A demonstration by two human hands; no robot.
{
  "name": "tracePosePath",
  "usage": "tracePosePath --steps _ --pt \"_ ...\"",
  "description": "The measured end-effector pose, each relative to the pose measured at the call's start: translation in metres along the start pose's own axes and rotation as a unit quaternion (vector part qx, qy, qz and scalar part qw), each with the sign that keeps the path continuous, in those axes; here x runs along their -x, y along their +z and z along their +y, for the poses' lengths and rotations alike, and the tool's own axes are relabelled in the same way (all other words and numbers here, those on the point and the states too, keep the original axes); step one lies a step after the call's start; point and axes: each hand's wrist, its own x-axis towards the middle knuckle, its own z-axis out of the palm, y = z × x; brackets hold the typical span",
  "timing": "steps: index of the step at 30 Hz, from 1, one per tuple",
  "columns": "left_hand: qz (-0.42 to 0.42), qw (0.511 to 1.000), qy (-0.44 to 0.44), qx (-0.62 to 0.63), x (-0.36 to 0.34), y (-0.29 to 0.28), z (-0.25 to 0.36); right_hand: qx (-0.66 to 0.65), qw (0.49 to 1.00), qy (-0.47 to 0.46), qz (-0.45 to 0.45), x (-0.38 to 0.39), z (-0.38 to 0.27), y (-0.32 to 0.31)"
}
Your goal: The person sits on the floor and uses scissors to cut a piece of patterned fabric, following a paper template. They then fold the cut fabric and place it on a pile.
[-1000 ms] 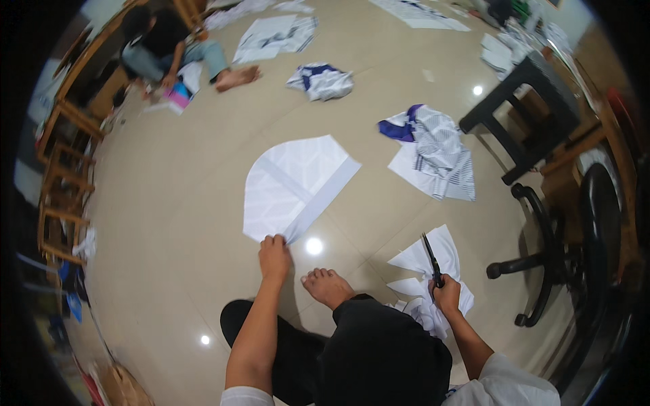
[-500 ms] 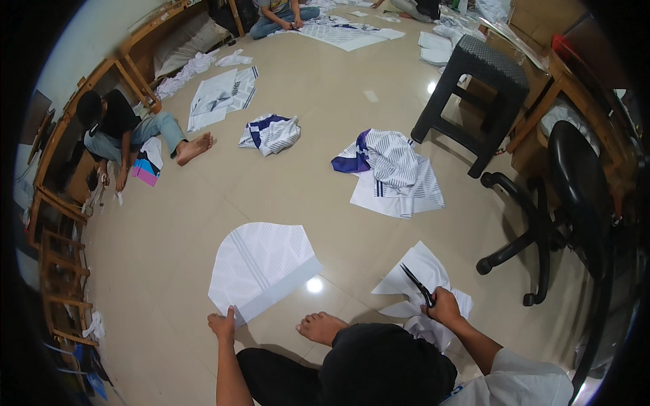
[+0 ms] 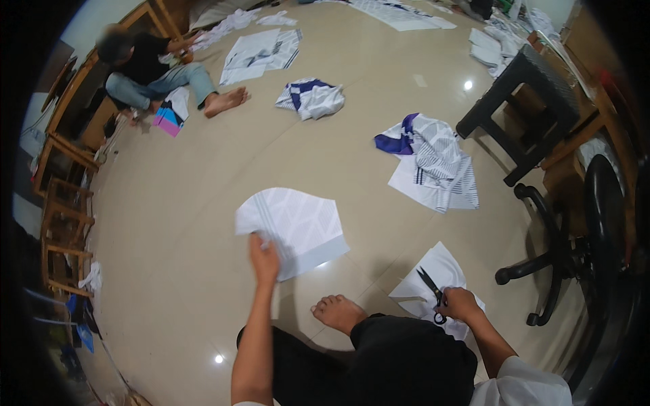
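Note:
A white fabric panel (image 3: 305,220) with faint grey lines, a curved far edge and a plain grey-white band lies on the floor before me. My left hand (image 3: 263,260) is closed on its near left edge, where the cloth bunches up under the fingers. In my right hand (image 3: 460,303) is a pair of black scissors (image 3: 429,282), blades slightly apart and pointing away to the left. Beneath the scissors lies a white fabric piece (image 3: 437,260), partly hidden by my hand. My bare foot (image 3: 337,312) rests between the two pieces.
Farther off lie a crumpled white and purple garment (image 3: 433,149) and a smaller bundle (image 3: 315,99). A black stool (image 3: 535,108) and a wheeled office chair (image 3: 602,223) stand at right. Another person (image 3: 145,68) sits at far left beside wooden frames (image 3: 68,210).
My left hand has moved from the panel's near corner up along its left edge, bunching the cloth. The scissors' blades have parted slightly. The seated person now reaches toward white cloth.

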Motion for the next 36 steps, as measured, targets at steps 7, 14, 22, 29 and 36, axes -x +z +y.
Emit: tracePosePath --steps 7,14,22,29,36 --pt "-0.139 0.981 0.062 -0.116 0.052 0.069 0.109 -0.094 0.988 -0.101 0.062 -0.028 -0.069 -0.036" --pt "-0.018 0.98 0.039 -0.194 0.055 0.034 0.04 -0.251 0.928 -0.168 0.216 -0.131 -0.131 0.009" --pt "-0.036 0.997 -0.061 -0.023 0.052 0.042 0.006 -0.24 0.904 -0.15 0.321 -0.208 -0.239 0.005" --pt "-0.015 0.993 -0.077 -0.084 0.032 -0.005 -0.033 -0.25 0.899 -0.199 0.299 -0.187 -0.22 0.021" --pt "0.04 0.976 0.137 -0.166 0.039 -0.003 0.021 -0.255 0.877 -0.251 0.322 -0.18 -0.243 0.026"
